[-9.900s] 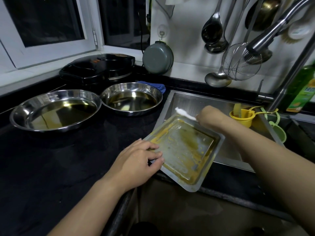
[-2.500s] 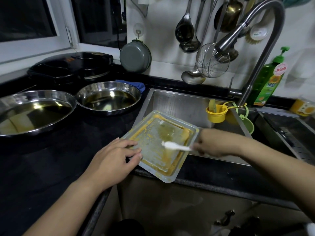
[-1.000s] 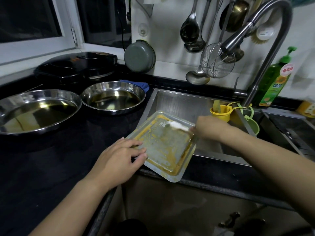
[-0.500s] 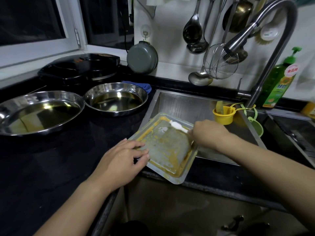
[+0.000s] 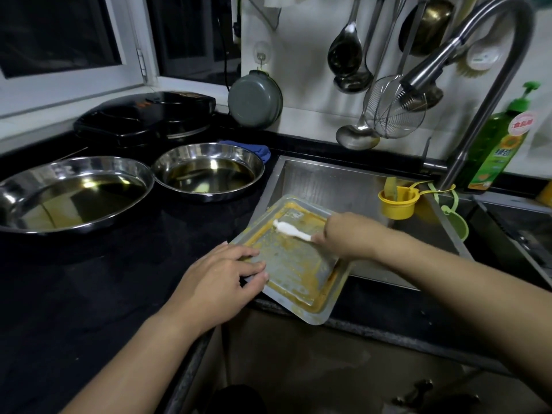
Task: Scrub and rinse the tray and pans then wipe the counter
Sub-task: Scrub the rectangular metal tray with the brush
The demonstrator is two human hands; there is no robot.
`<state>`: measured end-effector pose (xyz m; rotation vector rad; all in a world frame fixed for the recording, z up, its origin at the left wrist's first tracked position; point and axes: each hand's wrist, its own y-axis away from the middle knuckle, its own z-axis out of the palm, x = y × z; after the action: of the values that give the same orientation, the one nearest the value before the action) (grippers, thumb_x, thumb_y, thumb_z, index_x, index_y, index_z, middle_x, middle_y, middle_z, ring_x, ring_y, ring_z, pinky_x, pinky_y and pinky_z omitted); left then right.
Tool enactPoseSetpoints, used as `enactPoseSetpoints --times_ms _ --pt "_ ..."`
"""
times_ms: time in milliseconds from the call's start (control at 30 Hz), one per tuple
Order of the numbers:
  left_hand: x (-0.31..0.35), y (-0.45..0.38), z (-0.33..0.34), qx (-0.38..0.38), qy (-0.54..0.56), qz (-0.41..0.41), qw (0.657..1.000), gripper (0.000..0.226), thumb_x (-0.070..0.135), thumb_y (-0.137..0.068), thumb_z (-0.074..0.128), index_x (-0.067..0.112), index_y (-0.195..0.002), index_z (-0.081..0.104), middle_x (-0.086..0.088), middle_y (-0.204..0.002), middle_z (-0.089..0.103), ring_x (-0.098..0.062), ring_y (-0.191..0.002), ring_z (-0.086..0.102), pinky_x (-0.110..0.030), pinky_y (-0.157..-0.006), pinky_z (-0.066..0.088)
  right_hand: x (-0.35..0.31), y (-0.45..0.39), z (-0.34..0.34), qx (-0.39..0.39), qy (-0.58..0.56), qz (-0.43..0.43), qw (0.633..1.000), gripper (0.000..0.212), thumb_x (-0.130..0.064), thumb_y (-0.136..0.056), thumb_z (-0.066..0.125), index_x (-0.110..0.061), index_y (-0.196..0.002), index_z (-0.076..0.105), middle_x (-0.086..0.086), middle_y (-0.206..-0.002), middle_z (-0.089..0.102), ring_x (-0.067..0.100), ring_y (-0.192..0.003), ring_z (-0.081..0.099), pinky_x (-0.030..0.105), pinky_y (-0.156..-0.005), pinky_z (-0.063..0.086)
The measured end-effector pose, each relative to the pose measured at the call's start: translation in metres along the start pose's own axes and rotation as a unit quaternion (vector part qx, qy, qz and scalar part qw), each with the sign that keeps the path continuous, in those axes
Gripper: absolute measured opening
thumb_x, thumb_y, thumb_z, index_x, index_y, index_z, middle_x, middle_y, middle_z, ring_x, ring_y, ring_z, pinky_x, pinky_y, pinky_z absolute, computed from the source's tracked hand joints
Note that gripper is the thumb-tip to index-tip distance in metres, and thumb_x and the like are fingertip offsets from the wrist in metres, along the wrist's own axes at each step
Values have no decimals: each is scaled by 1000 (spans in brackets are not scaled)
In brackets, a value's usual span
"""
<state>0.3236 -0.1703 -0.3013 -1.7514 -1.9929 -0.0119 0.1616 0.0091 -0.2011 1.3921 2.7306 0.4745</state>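
Your left hand (image 5: 221, 282) grips the near-left rim of the square metal tray (image 5: 294, 262), fingers over its edge. The tray, crusted orange, sits tilted across the sink (image 5: 328, 180) corner. Your right hand (image 5: 343, 236) pinches a white brush (image 5: 288, 229), head on the tray floor; its bristles can't be made out.

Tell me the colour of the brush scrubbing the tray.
White; the brush shows clearly in the head view, over the orange-stained tray.
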Motion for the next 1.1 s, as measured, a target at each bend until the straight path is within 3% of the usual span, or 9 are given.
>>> enactPoseSetpoints --times_ms 133,233,333,500,600,700,867,1000,1100 --pt "2 0 1 8 14 -5 1000 70 77 -84 24 44 -124 71 29 -140 54 27 -124 28 -2 -112 -3 20 -19 -5 66 -57 84 993 24 -38 -98 51 -17 -86 53 16 -111 67 32 -82 54 35 -74 46" --pt "1 0 0 8 23 -7 1000 74 77 -82 20 44 -125 70 29 -140 53 33 -118 18 -1 -109 -4 -6 -5 2 18 -24 5 1000 24 -37 -103 47 -19 -100 63 5 -93 61 25 -80 57 32 -66 46" --pt "1 0 -1 2 12 -2 1000 75 77 -82 19 44 -126 70 27 -142 53 28 -119 23 -3 -110 -4 -17 -6 3 -6 -15 -31 999 37 -43 -104 44 -17 -81 56 -1 -76 50 15 -66 49 30 -55 36" --pt "3 0 0 2 24 -6 1000 73 76 -84 19 44 -125 71 28 -141 54 24 -122 33 -4 -113 -2 7 -36 -4 82 -55 84 992 25 -31 -100 49 -15 -111 64 12 -109 64 31 -82 52 36 -73 46" --pt "2 -1 0 -3 19 0 1000 73 76 -84 20 43 -126 71 26 -141 54 19 -129 37 -8 -115 0 -14 -28 5 60 -23 24 998 27 -34 -101 48 -15 -110 65 3 -86 54 25 -73 52 32 -65 43" --pt "-1 -2 -1 -10 8 2 1000 74 77 -85 20 42 -127 70 25 -143 54 13 -133 40 -10 -116 0 -23 -21 4 35 -16 -17 999 32 -43 -102 46 -18 -84 55 0 -76 50 17 -65 49 31 -62 41" --pt "0 0 2 -5 11 -4 1000 74 78 -84 20 43 -126 70 26 -143 54 19 -128 37 -6 -113 -3 4 -34 -10 99 -23 85 991 25 -32 -98 53 -15 -109 66 11 -113 66 31 -85 57 35 -74 45" --pt "0 -1 0 -10 14 -4 1000 74 78 -84 20 45 -126 70 27 -143 53 19 -124 39 -7 -114 -2 -34 -6 3 42 -13 -25 999 30 -43 -102 46 -19 -85 53 2 -85 56 15 -65 48 31 -61 40" --pt "-1 0 -1 -12 5 -5 1000 75 78 -83 18 45 -127 69 27 -144 52 13 -131 40 -8 -115 -1 -35 5 5 21 0 -48 999 41 -51 -103 42 -20 -78 49 1 -80 53 17 -68 51 32 -61 40"
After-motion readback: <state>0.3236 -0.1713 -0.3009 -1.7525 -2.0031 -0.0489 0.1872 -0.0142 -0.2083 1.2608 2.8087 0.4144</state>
